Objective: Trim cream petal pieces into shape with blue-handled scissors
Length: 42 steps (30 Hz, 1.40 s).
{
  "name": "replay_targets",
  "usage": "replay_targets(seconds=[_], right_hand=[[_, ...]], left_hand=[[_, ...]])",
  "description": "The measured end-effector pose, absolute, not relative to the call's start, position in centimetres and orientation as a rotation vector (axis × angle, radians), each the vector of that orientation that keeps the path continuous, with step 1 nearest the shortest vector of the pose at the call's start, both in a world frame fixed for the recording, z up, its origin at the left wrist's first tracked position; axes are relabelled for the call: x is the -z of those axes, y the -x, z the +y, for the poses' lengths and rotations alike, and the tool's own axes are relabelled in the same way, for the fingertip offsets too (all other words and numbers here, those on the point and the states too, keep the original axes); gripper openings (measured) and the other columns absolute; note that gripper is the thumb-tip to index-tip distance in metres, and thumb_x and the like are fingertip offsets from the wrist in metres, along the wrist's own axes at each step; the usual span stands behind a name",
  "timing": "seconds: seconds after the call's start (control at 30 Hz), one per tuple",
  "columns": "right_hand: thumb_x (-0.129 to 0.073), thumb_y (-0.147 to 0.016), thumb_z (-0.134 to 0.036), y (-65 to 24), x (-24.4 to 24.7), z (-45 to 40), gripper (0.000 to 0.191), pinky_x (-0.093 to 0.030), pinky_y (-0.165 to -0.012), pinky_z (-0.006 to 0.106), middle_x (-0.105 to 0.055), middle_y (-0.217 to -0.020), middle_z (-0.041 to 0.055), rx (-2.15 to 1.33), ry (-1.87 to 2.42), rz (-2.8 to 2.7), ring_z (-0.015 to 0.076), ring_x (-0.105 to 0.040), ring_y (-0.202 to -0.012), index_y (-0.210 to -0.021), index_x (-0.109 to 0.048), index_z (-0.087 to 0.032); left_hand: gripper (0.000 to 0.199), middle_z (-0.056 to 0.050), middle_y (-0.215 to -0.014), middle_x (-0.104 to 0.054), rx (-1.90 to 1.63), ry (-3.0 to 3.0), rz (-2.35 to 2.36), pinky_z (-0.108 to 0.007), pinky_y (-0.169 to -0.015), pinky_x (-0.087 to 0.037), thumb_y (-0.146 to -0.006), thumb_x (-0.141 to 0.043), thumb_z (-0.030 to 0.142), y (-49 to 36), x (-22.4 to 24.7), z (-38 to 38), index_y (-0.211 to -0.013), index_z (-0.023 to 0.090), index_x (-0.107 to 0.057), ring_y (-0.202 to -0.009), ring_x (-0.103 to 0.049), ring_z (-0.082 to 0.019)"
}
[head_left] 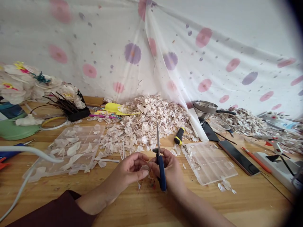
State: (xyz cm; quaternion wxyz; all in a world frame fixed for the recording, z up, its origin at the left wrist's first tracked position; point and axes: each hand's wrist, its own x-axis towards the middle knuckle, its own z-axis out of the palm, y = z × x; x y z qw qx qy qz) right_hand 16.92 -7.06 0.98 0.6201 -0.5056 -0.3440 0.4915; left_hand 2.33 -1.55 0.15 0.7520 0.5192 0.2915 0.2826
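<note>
My left hand (136,168) is closed in a pinch on a small pale petal (143,169), low in the middle of the view. Touching or nearly touching its fingertips, my right hand (167,170) is wrapped round the dark blue handles of a pair of scissors (161,170). The blades point up and away from me. Beyond both hands lies a large heap of pale dried petals (151,119). A few small scraps are on the wooden table (132,208) beneath my fingers.
Left are a clear compartment tray (80,154) with petals, a green bowl (21,130) and a white cable (26,148). Right are a yellow-black handle (179,136), another clear tray (213,162), a phone (238,157), a white power strip (272,167) and metal bowls (204,107).
</note>
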Motion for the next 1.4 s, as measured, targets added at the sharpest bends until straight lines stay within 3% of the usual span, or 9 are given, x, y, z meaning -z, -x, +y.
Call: replay_targets(seconds=[0.2,0.37,0.5,0.63,0.77,0.93,1.2,1.4], right_hand=[[-0.084,-0.058,-0.036,-17.3,-0.8,-7.0,0.051,-0.036,-0.04,0.019,-0.062,-0.06,-0.0046,-1.081,1.158,-0.837,0.0081,-0.044,-0.043,-0.096,-0.055,-0.02],[-0.076,-0.069,-0.036,-18.0,-0.8,-7.4,0.039,-0.029,-0.041,0.019,-0.052,-0.057,-0.0073,-1.061,1.23,-0.999,0.007,-0.037,-0.044,-0.097,-0.056,-0.017],[-0.072,-0.072,-0.027,-17.8,-1.0,-8.5,0.026,-0.036,-0.049,0.021,-0.056,-0.061,-0.0047,-0.999,1.35,-1.314,0.0113,-0.049,-0.053,-0.092,-0.058,-0.018],[-0.069,-0.075,-0.025,-17.5,-1.6,-9.3,0.029,-0.039,-0.052,0.022,-0.067,-0.069,-0.0024,-0.927,1.361,-1.567,0.0147,-0.057,-0.057,-0.101,-0.058,-0.022],[-0.065,-0.079,-0.027,-17.4,-1.9,-9.2,0.019,-0.036,-0.051,0.022,-0.066,-0.066,-0.0038,-0.849,1.473,-1.664,0.0146,-0.057,-0.056,-0.096,-0.055,-0.024],[-0.067,-0.075,-0.029,-17.3,-1.7,-8.8,0.022,-0.029,-0.046,0.023,-0.059,-0.06,-0.006,-0.783,1.609,-1.753,0.0125,-0.048,-0.049,-0.087,-0.049,-0.024],[-0.061,-0.079,-0.028,-17.3,-1.9,-8.6,0.016,-0.031,-0.05,0.023,-0.064,-0.065,-0.0038,-0.741,1.568,-1.829,0.0138,-0.051,-0.053,-0.087,-0.047,-0.023],[-0.05,-0.085,-0.025,-17.0,-1.8,-8.5,0.009,-0.035,-0.053,0.025,-0.068,-0.07,0.0042,-0.642,1.705,-1.913,0.0188,-0.057,-0.059,-0.093,-0.052,-0.02]], left_hand=[[0.024,-0.003,-0.073,-0.07,-0.726,-1.131,0.759,-0.026,-0.067,-0.043,-0.068,-0.08,0.029,-2.3,-0.1,-1.4,-0.086,0.02,-0.068,-0.073,-0.063,-0.018],[0.026,0.0,-0.073,-0.067,-0.861,-1.042,0.761,-0.025,-0.07,-0.043,-0.067,-0.081,0.028,-1.9,-0.3,-0.7,-0.088,0.02,-0.069,-0.07,-0.059,-0.015],[0.03,-0.001,-0.08,-0.07,-0.977,-0.941,0.758,-0.024,-0.073,-0.044,-0.063,-0.083,0.027,-1.7,-1.1,-0.2,-0.089,0.019,-0.069,-0.077,-0.06,-0.015],[0.029,0.0,-0.078,-0.069,-1.071,-0.893,0.724,-0.023,-0.072,-0.043,-0.065,-0.082,0.025,-1.3,-1.7,0.4,-0.09,0.02,-0.068,-0.076,-0.059,-0.013],[0.028,0.0,-0.079,-0.069,-1.126,-0.863,0.686,-0.022,-0.076,-0.043,-0.066,-0.082,0.024,-1.1,-1.9,0.6,-0.089,0.019,-0.068,-0.079,-0.059,-0.013],[0.027,0.001,-0.079,-0.067,-1.144,-0.835,0.667,-0.023,-0.077,-0.043,-0.065,-0.082,0.025,-1.1,-2.0,0.4,-0.088,0.02,-0.069,-0.08,-0.058,-0.013],[0.027,0.003,-0.075,-0.065,-1.144,-0.815,0.675,-0.02,-0.072,-0.043,-0.065,-0.083,0.025,-1.2,-1.9,0.1,-0.087,0.02,-0.068,-0.076,-0.055,-0.011],[0.03,0.003,-0.073,-0.065,-1.149,-0.738,0.625,-0.019,-0.07,-0.046,-0.058,-0.087,0.025,-1.5,-1.9,-0.2,-0.082,0.019,-0.069,-0.072,-0.057,-0.01]])
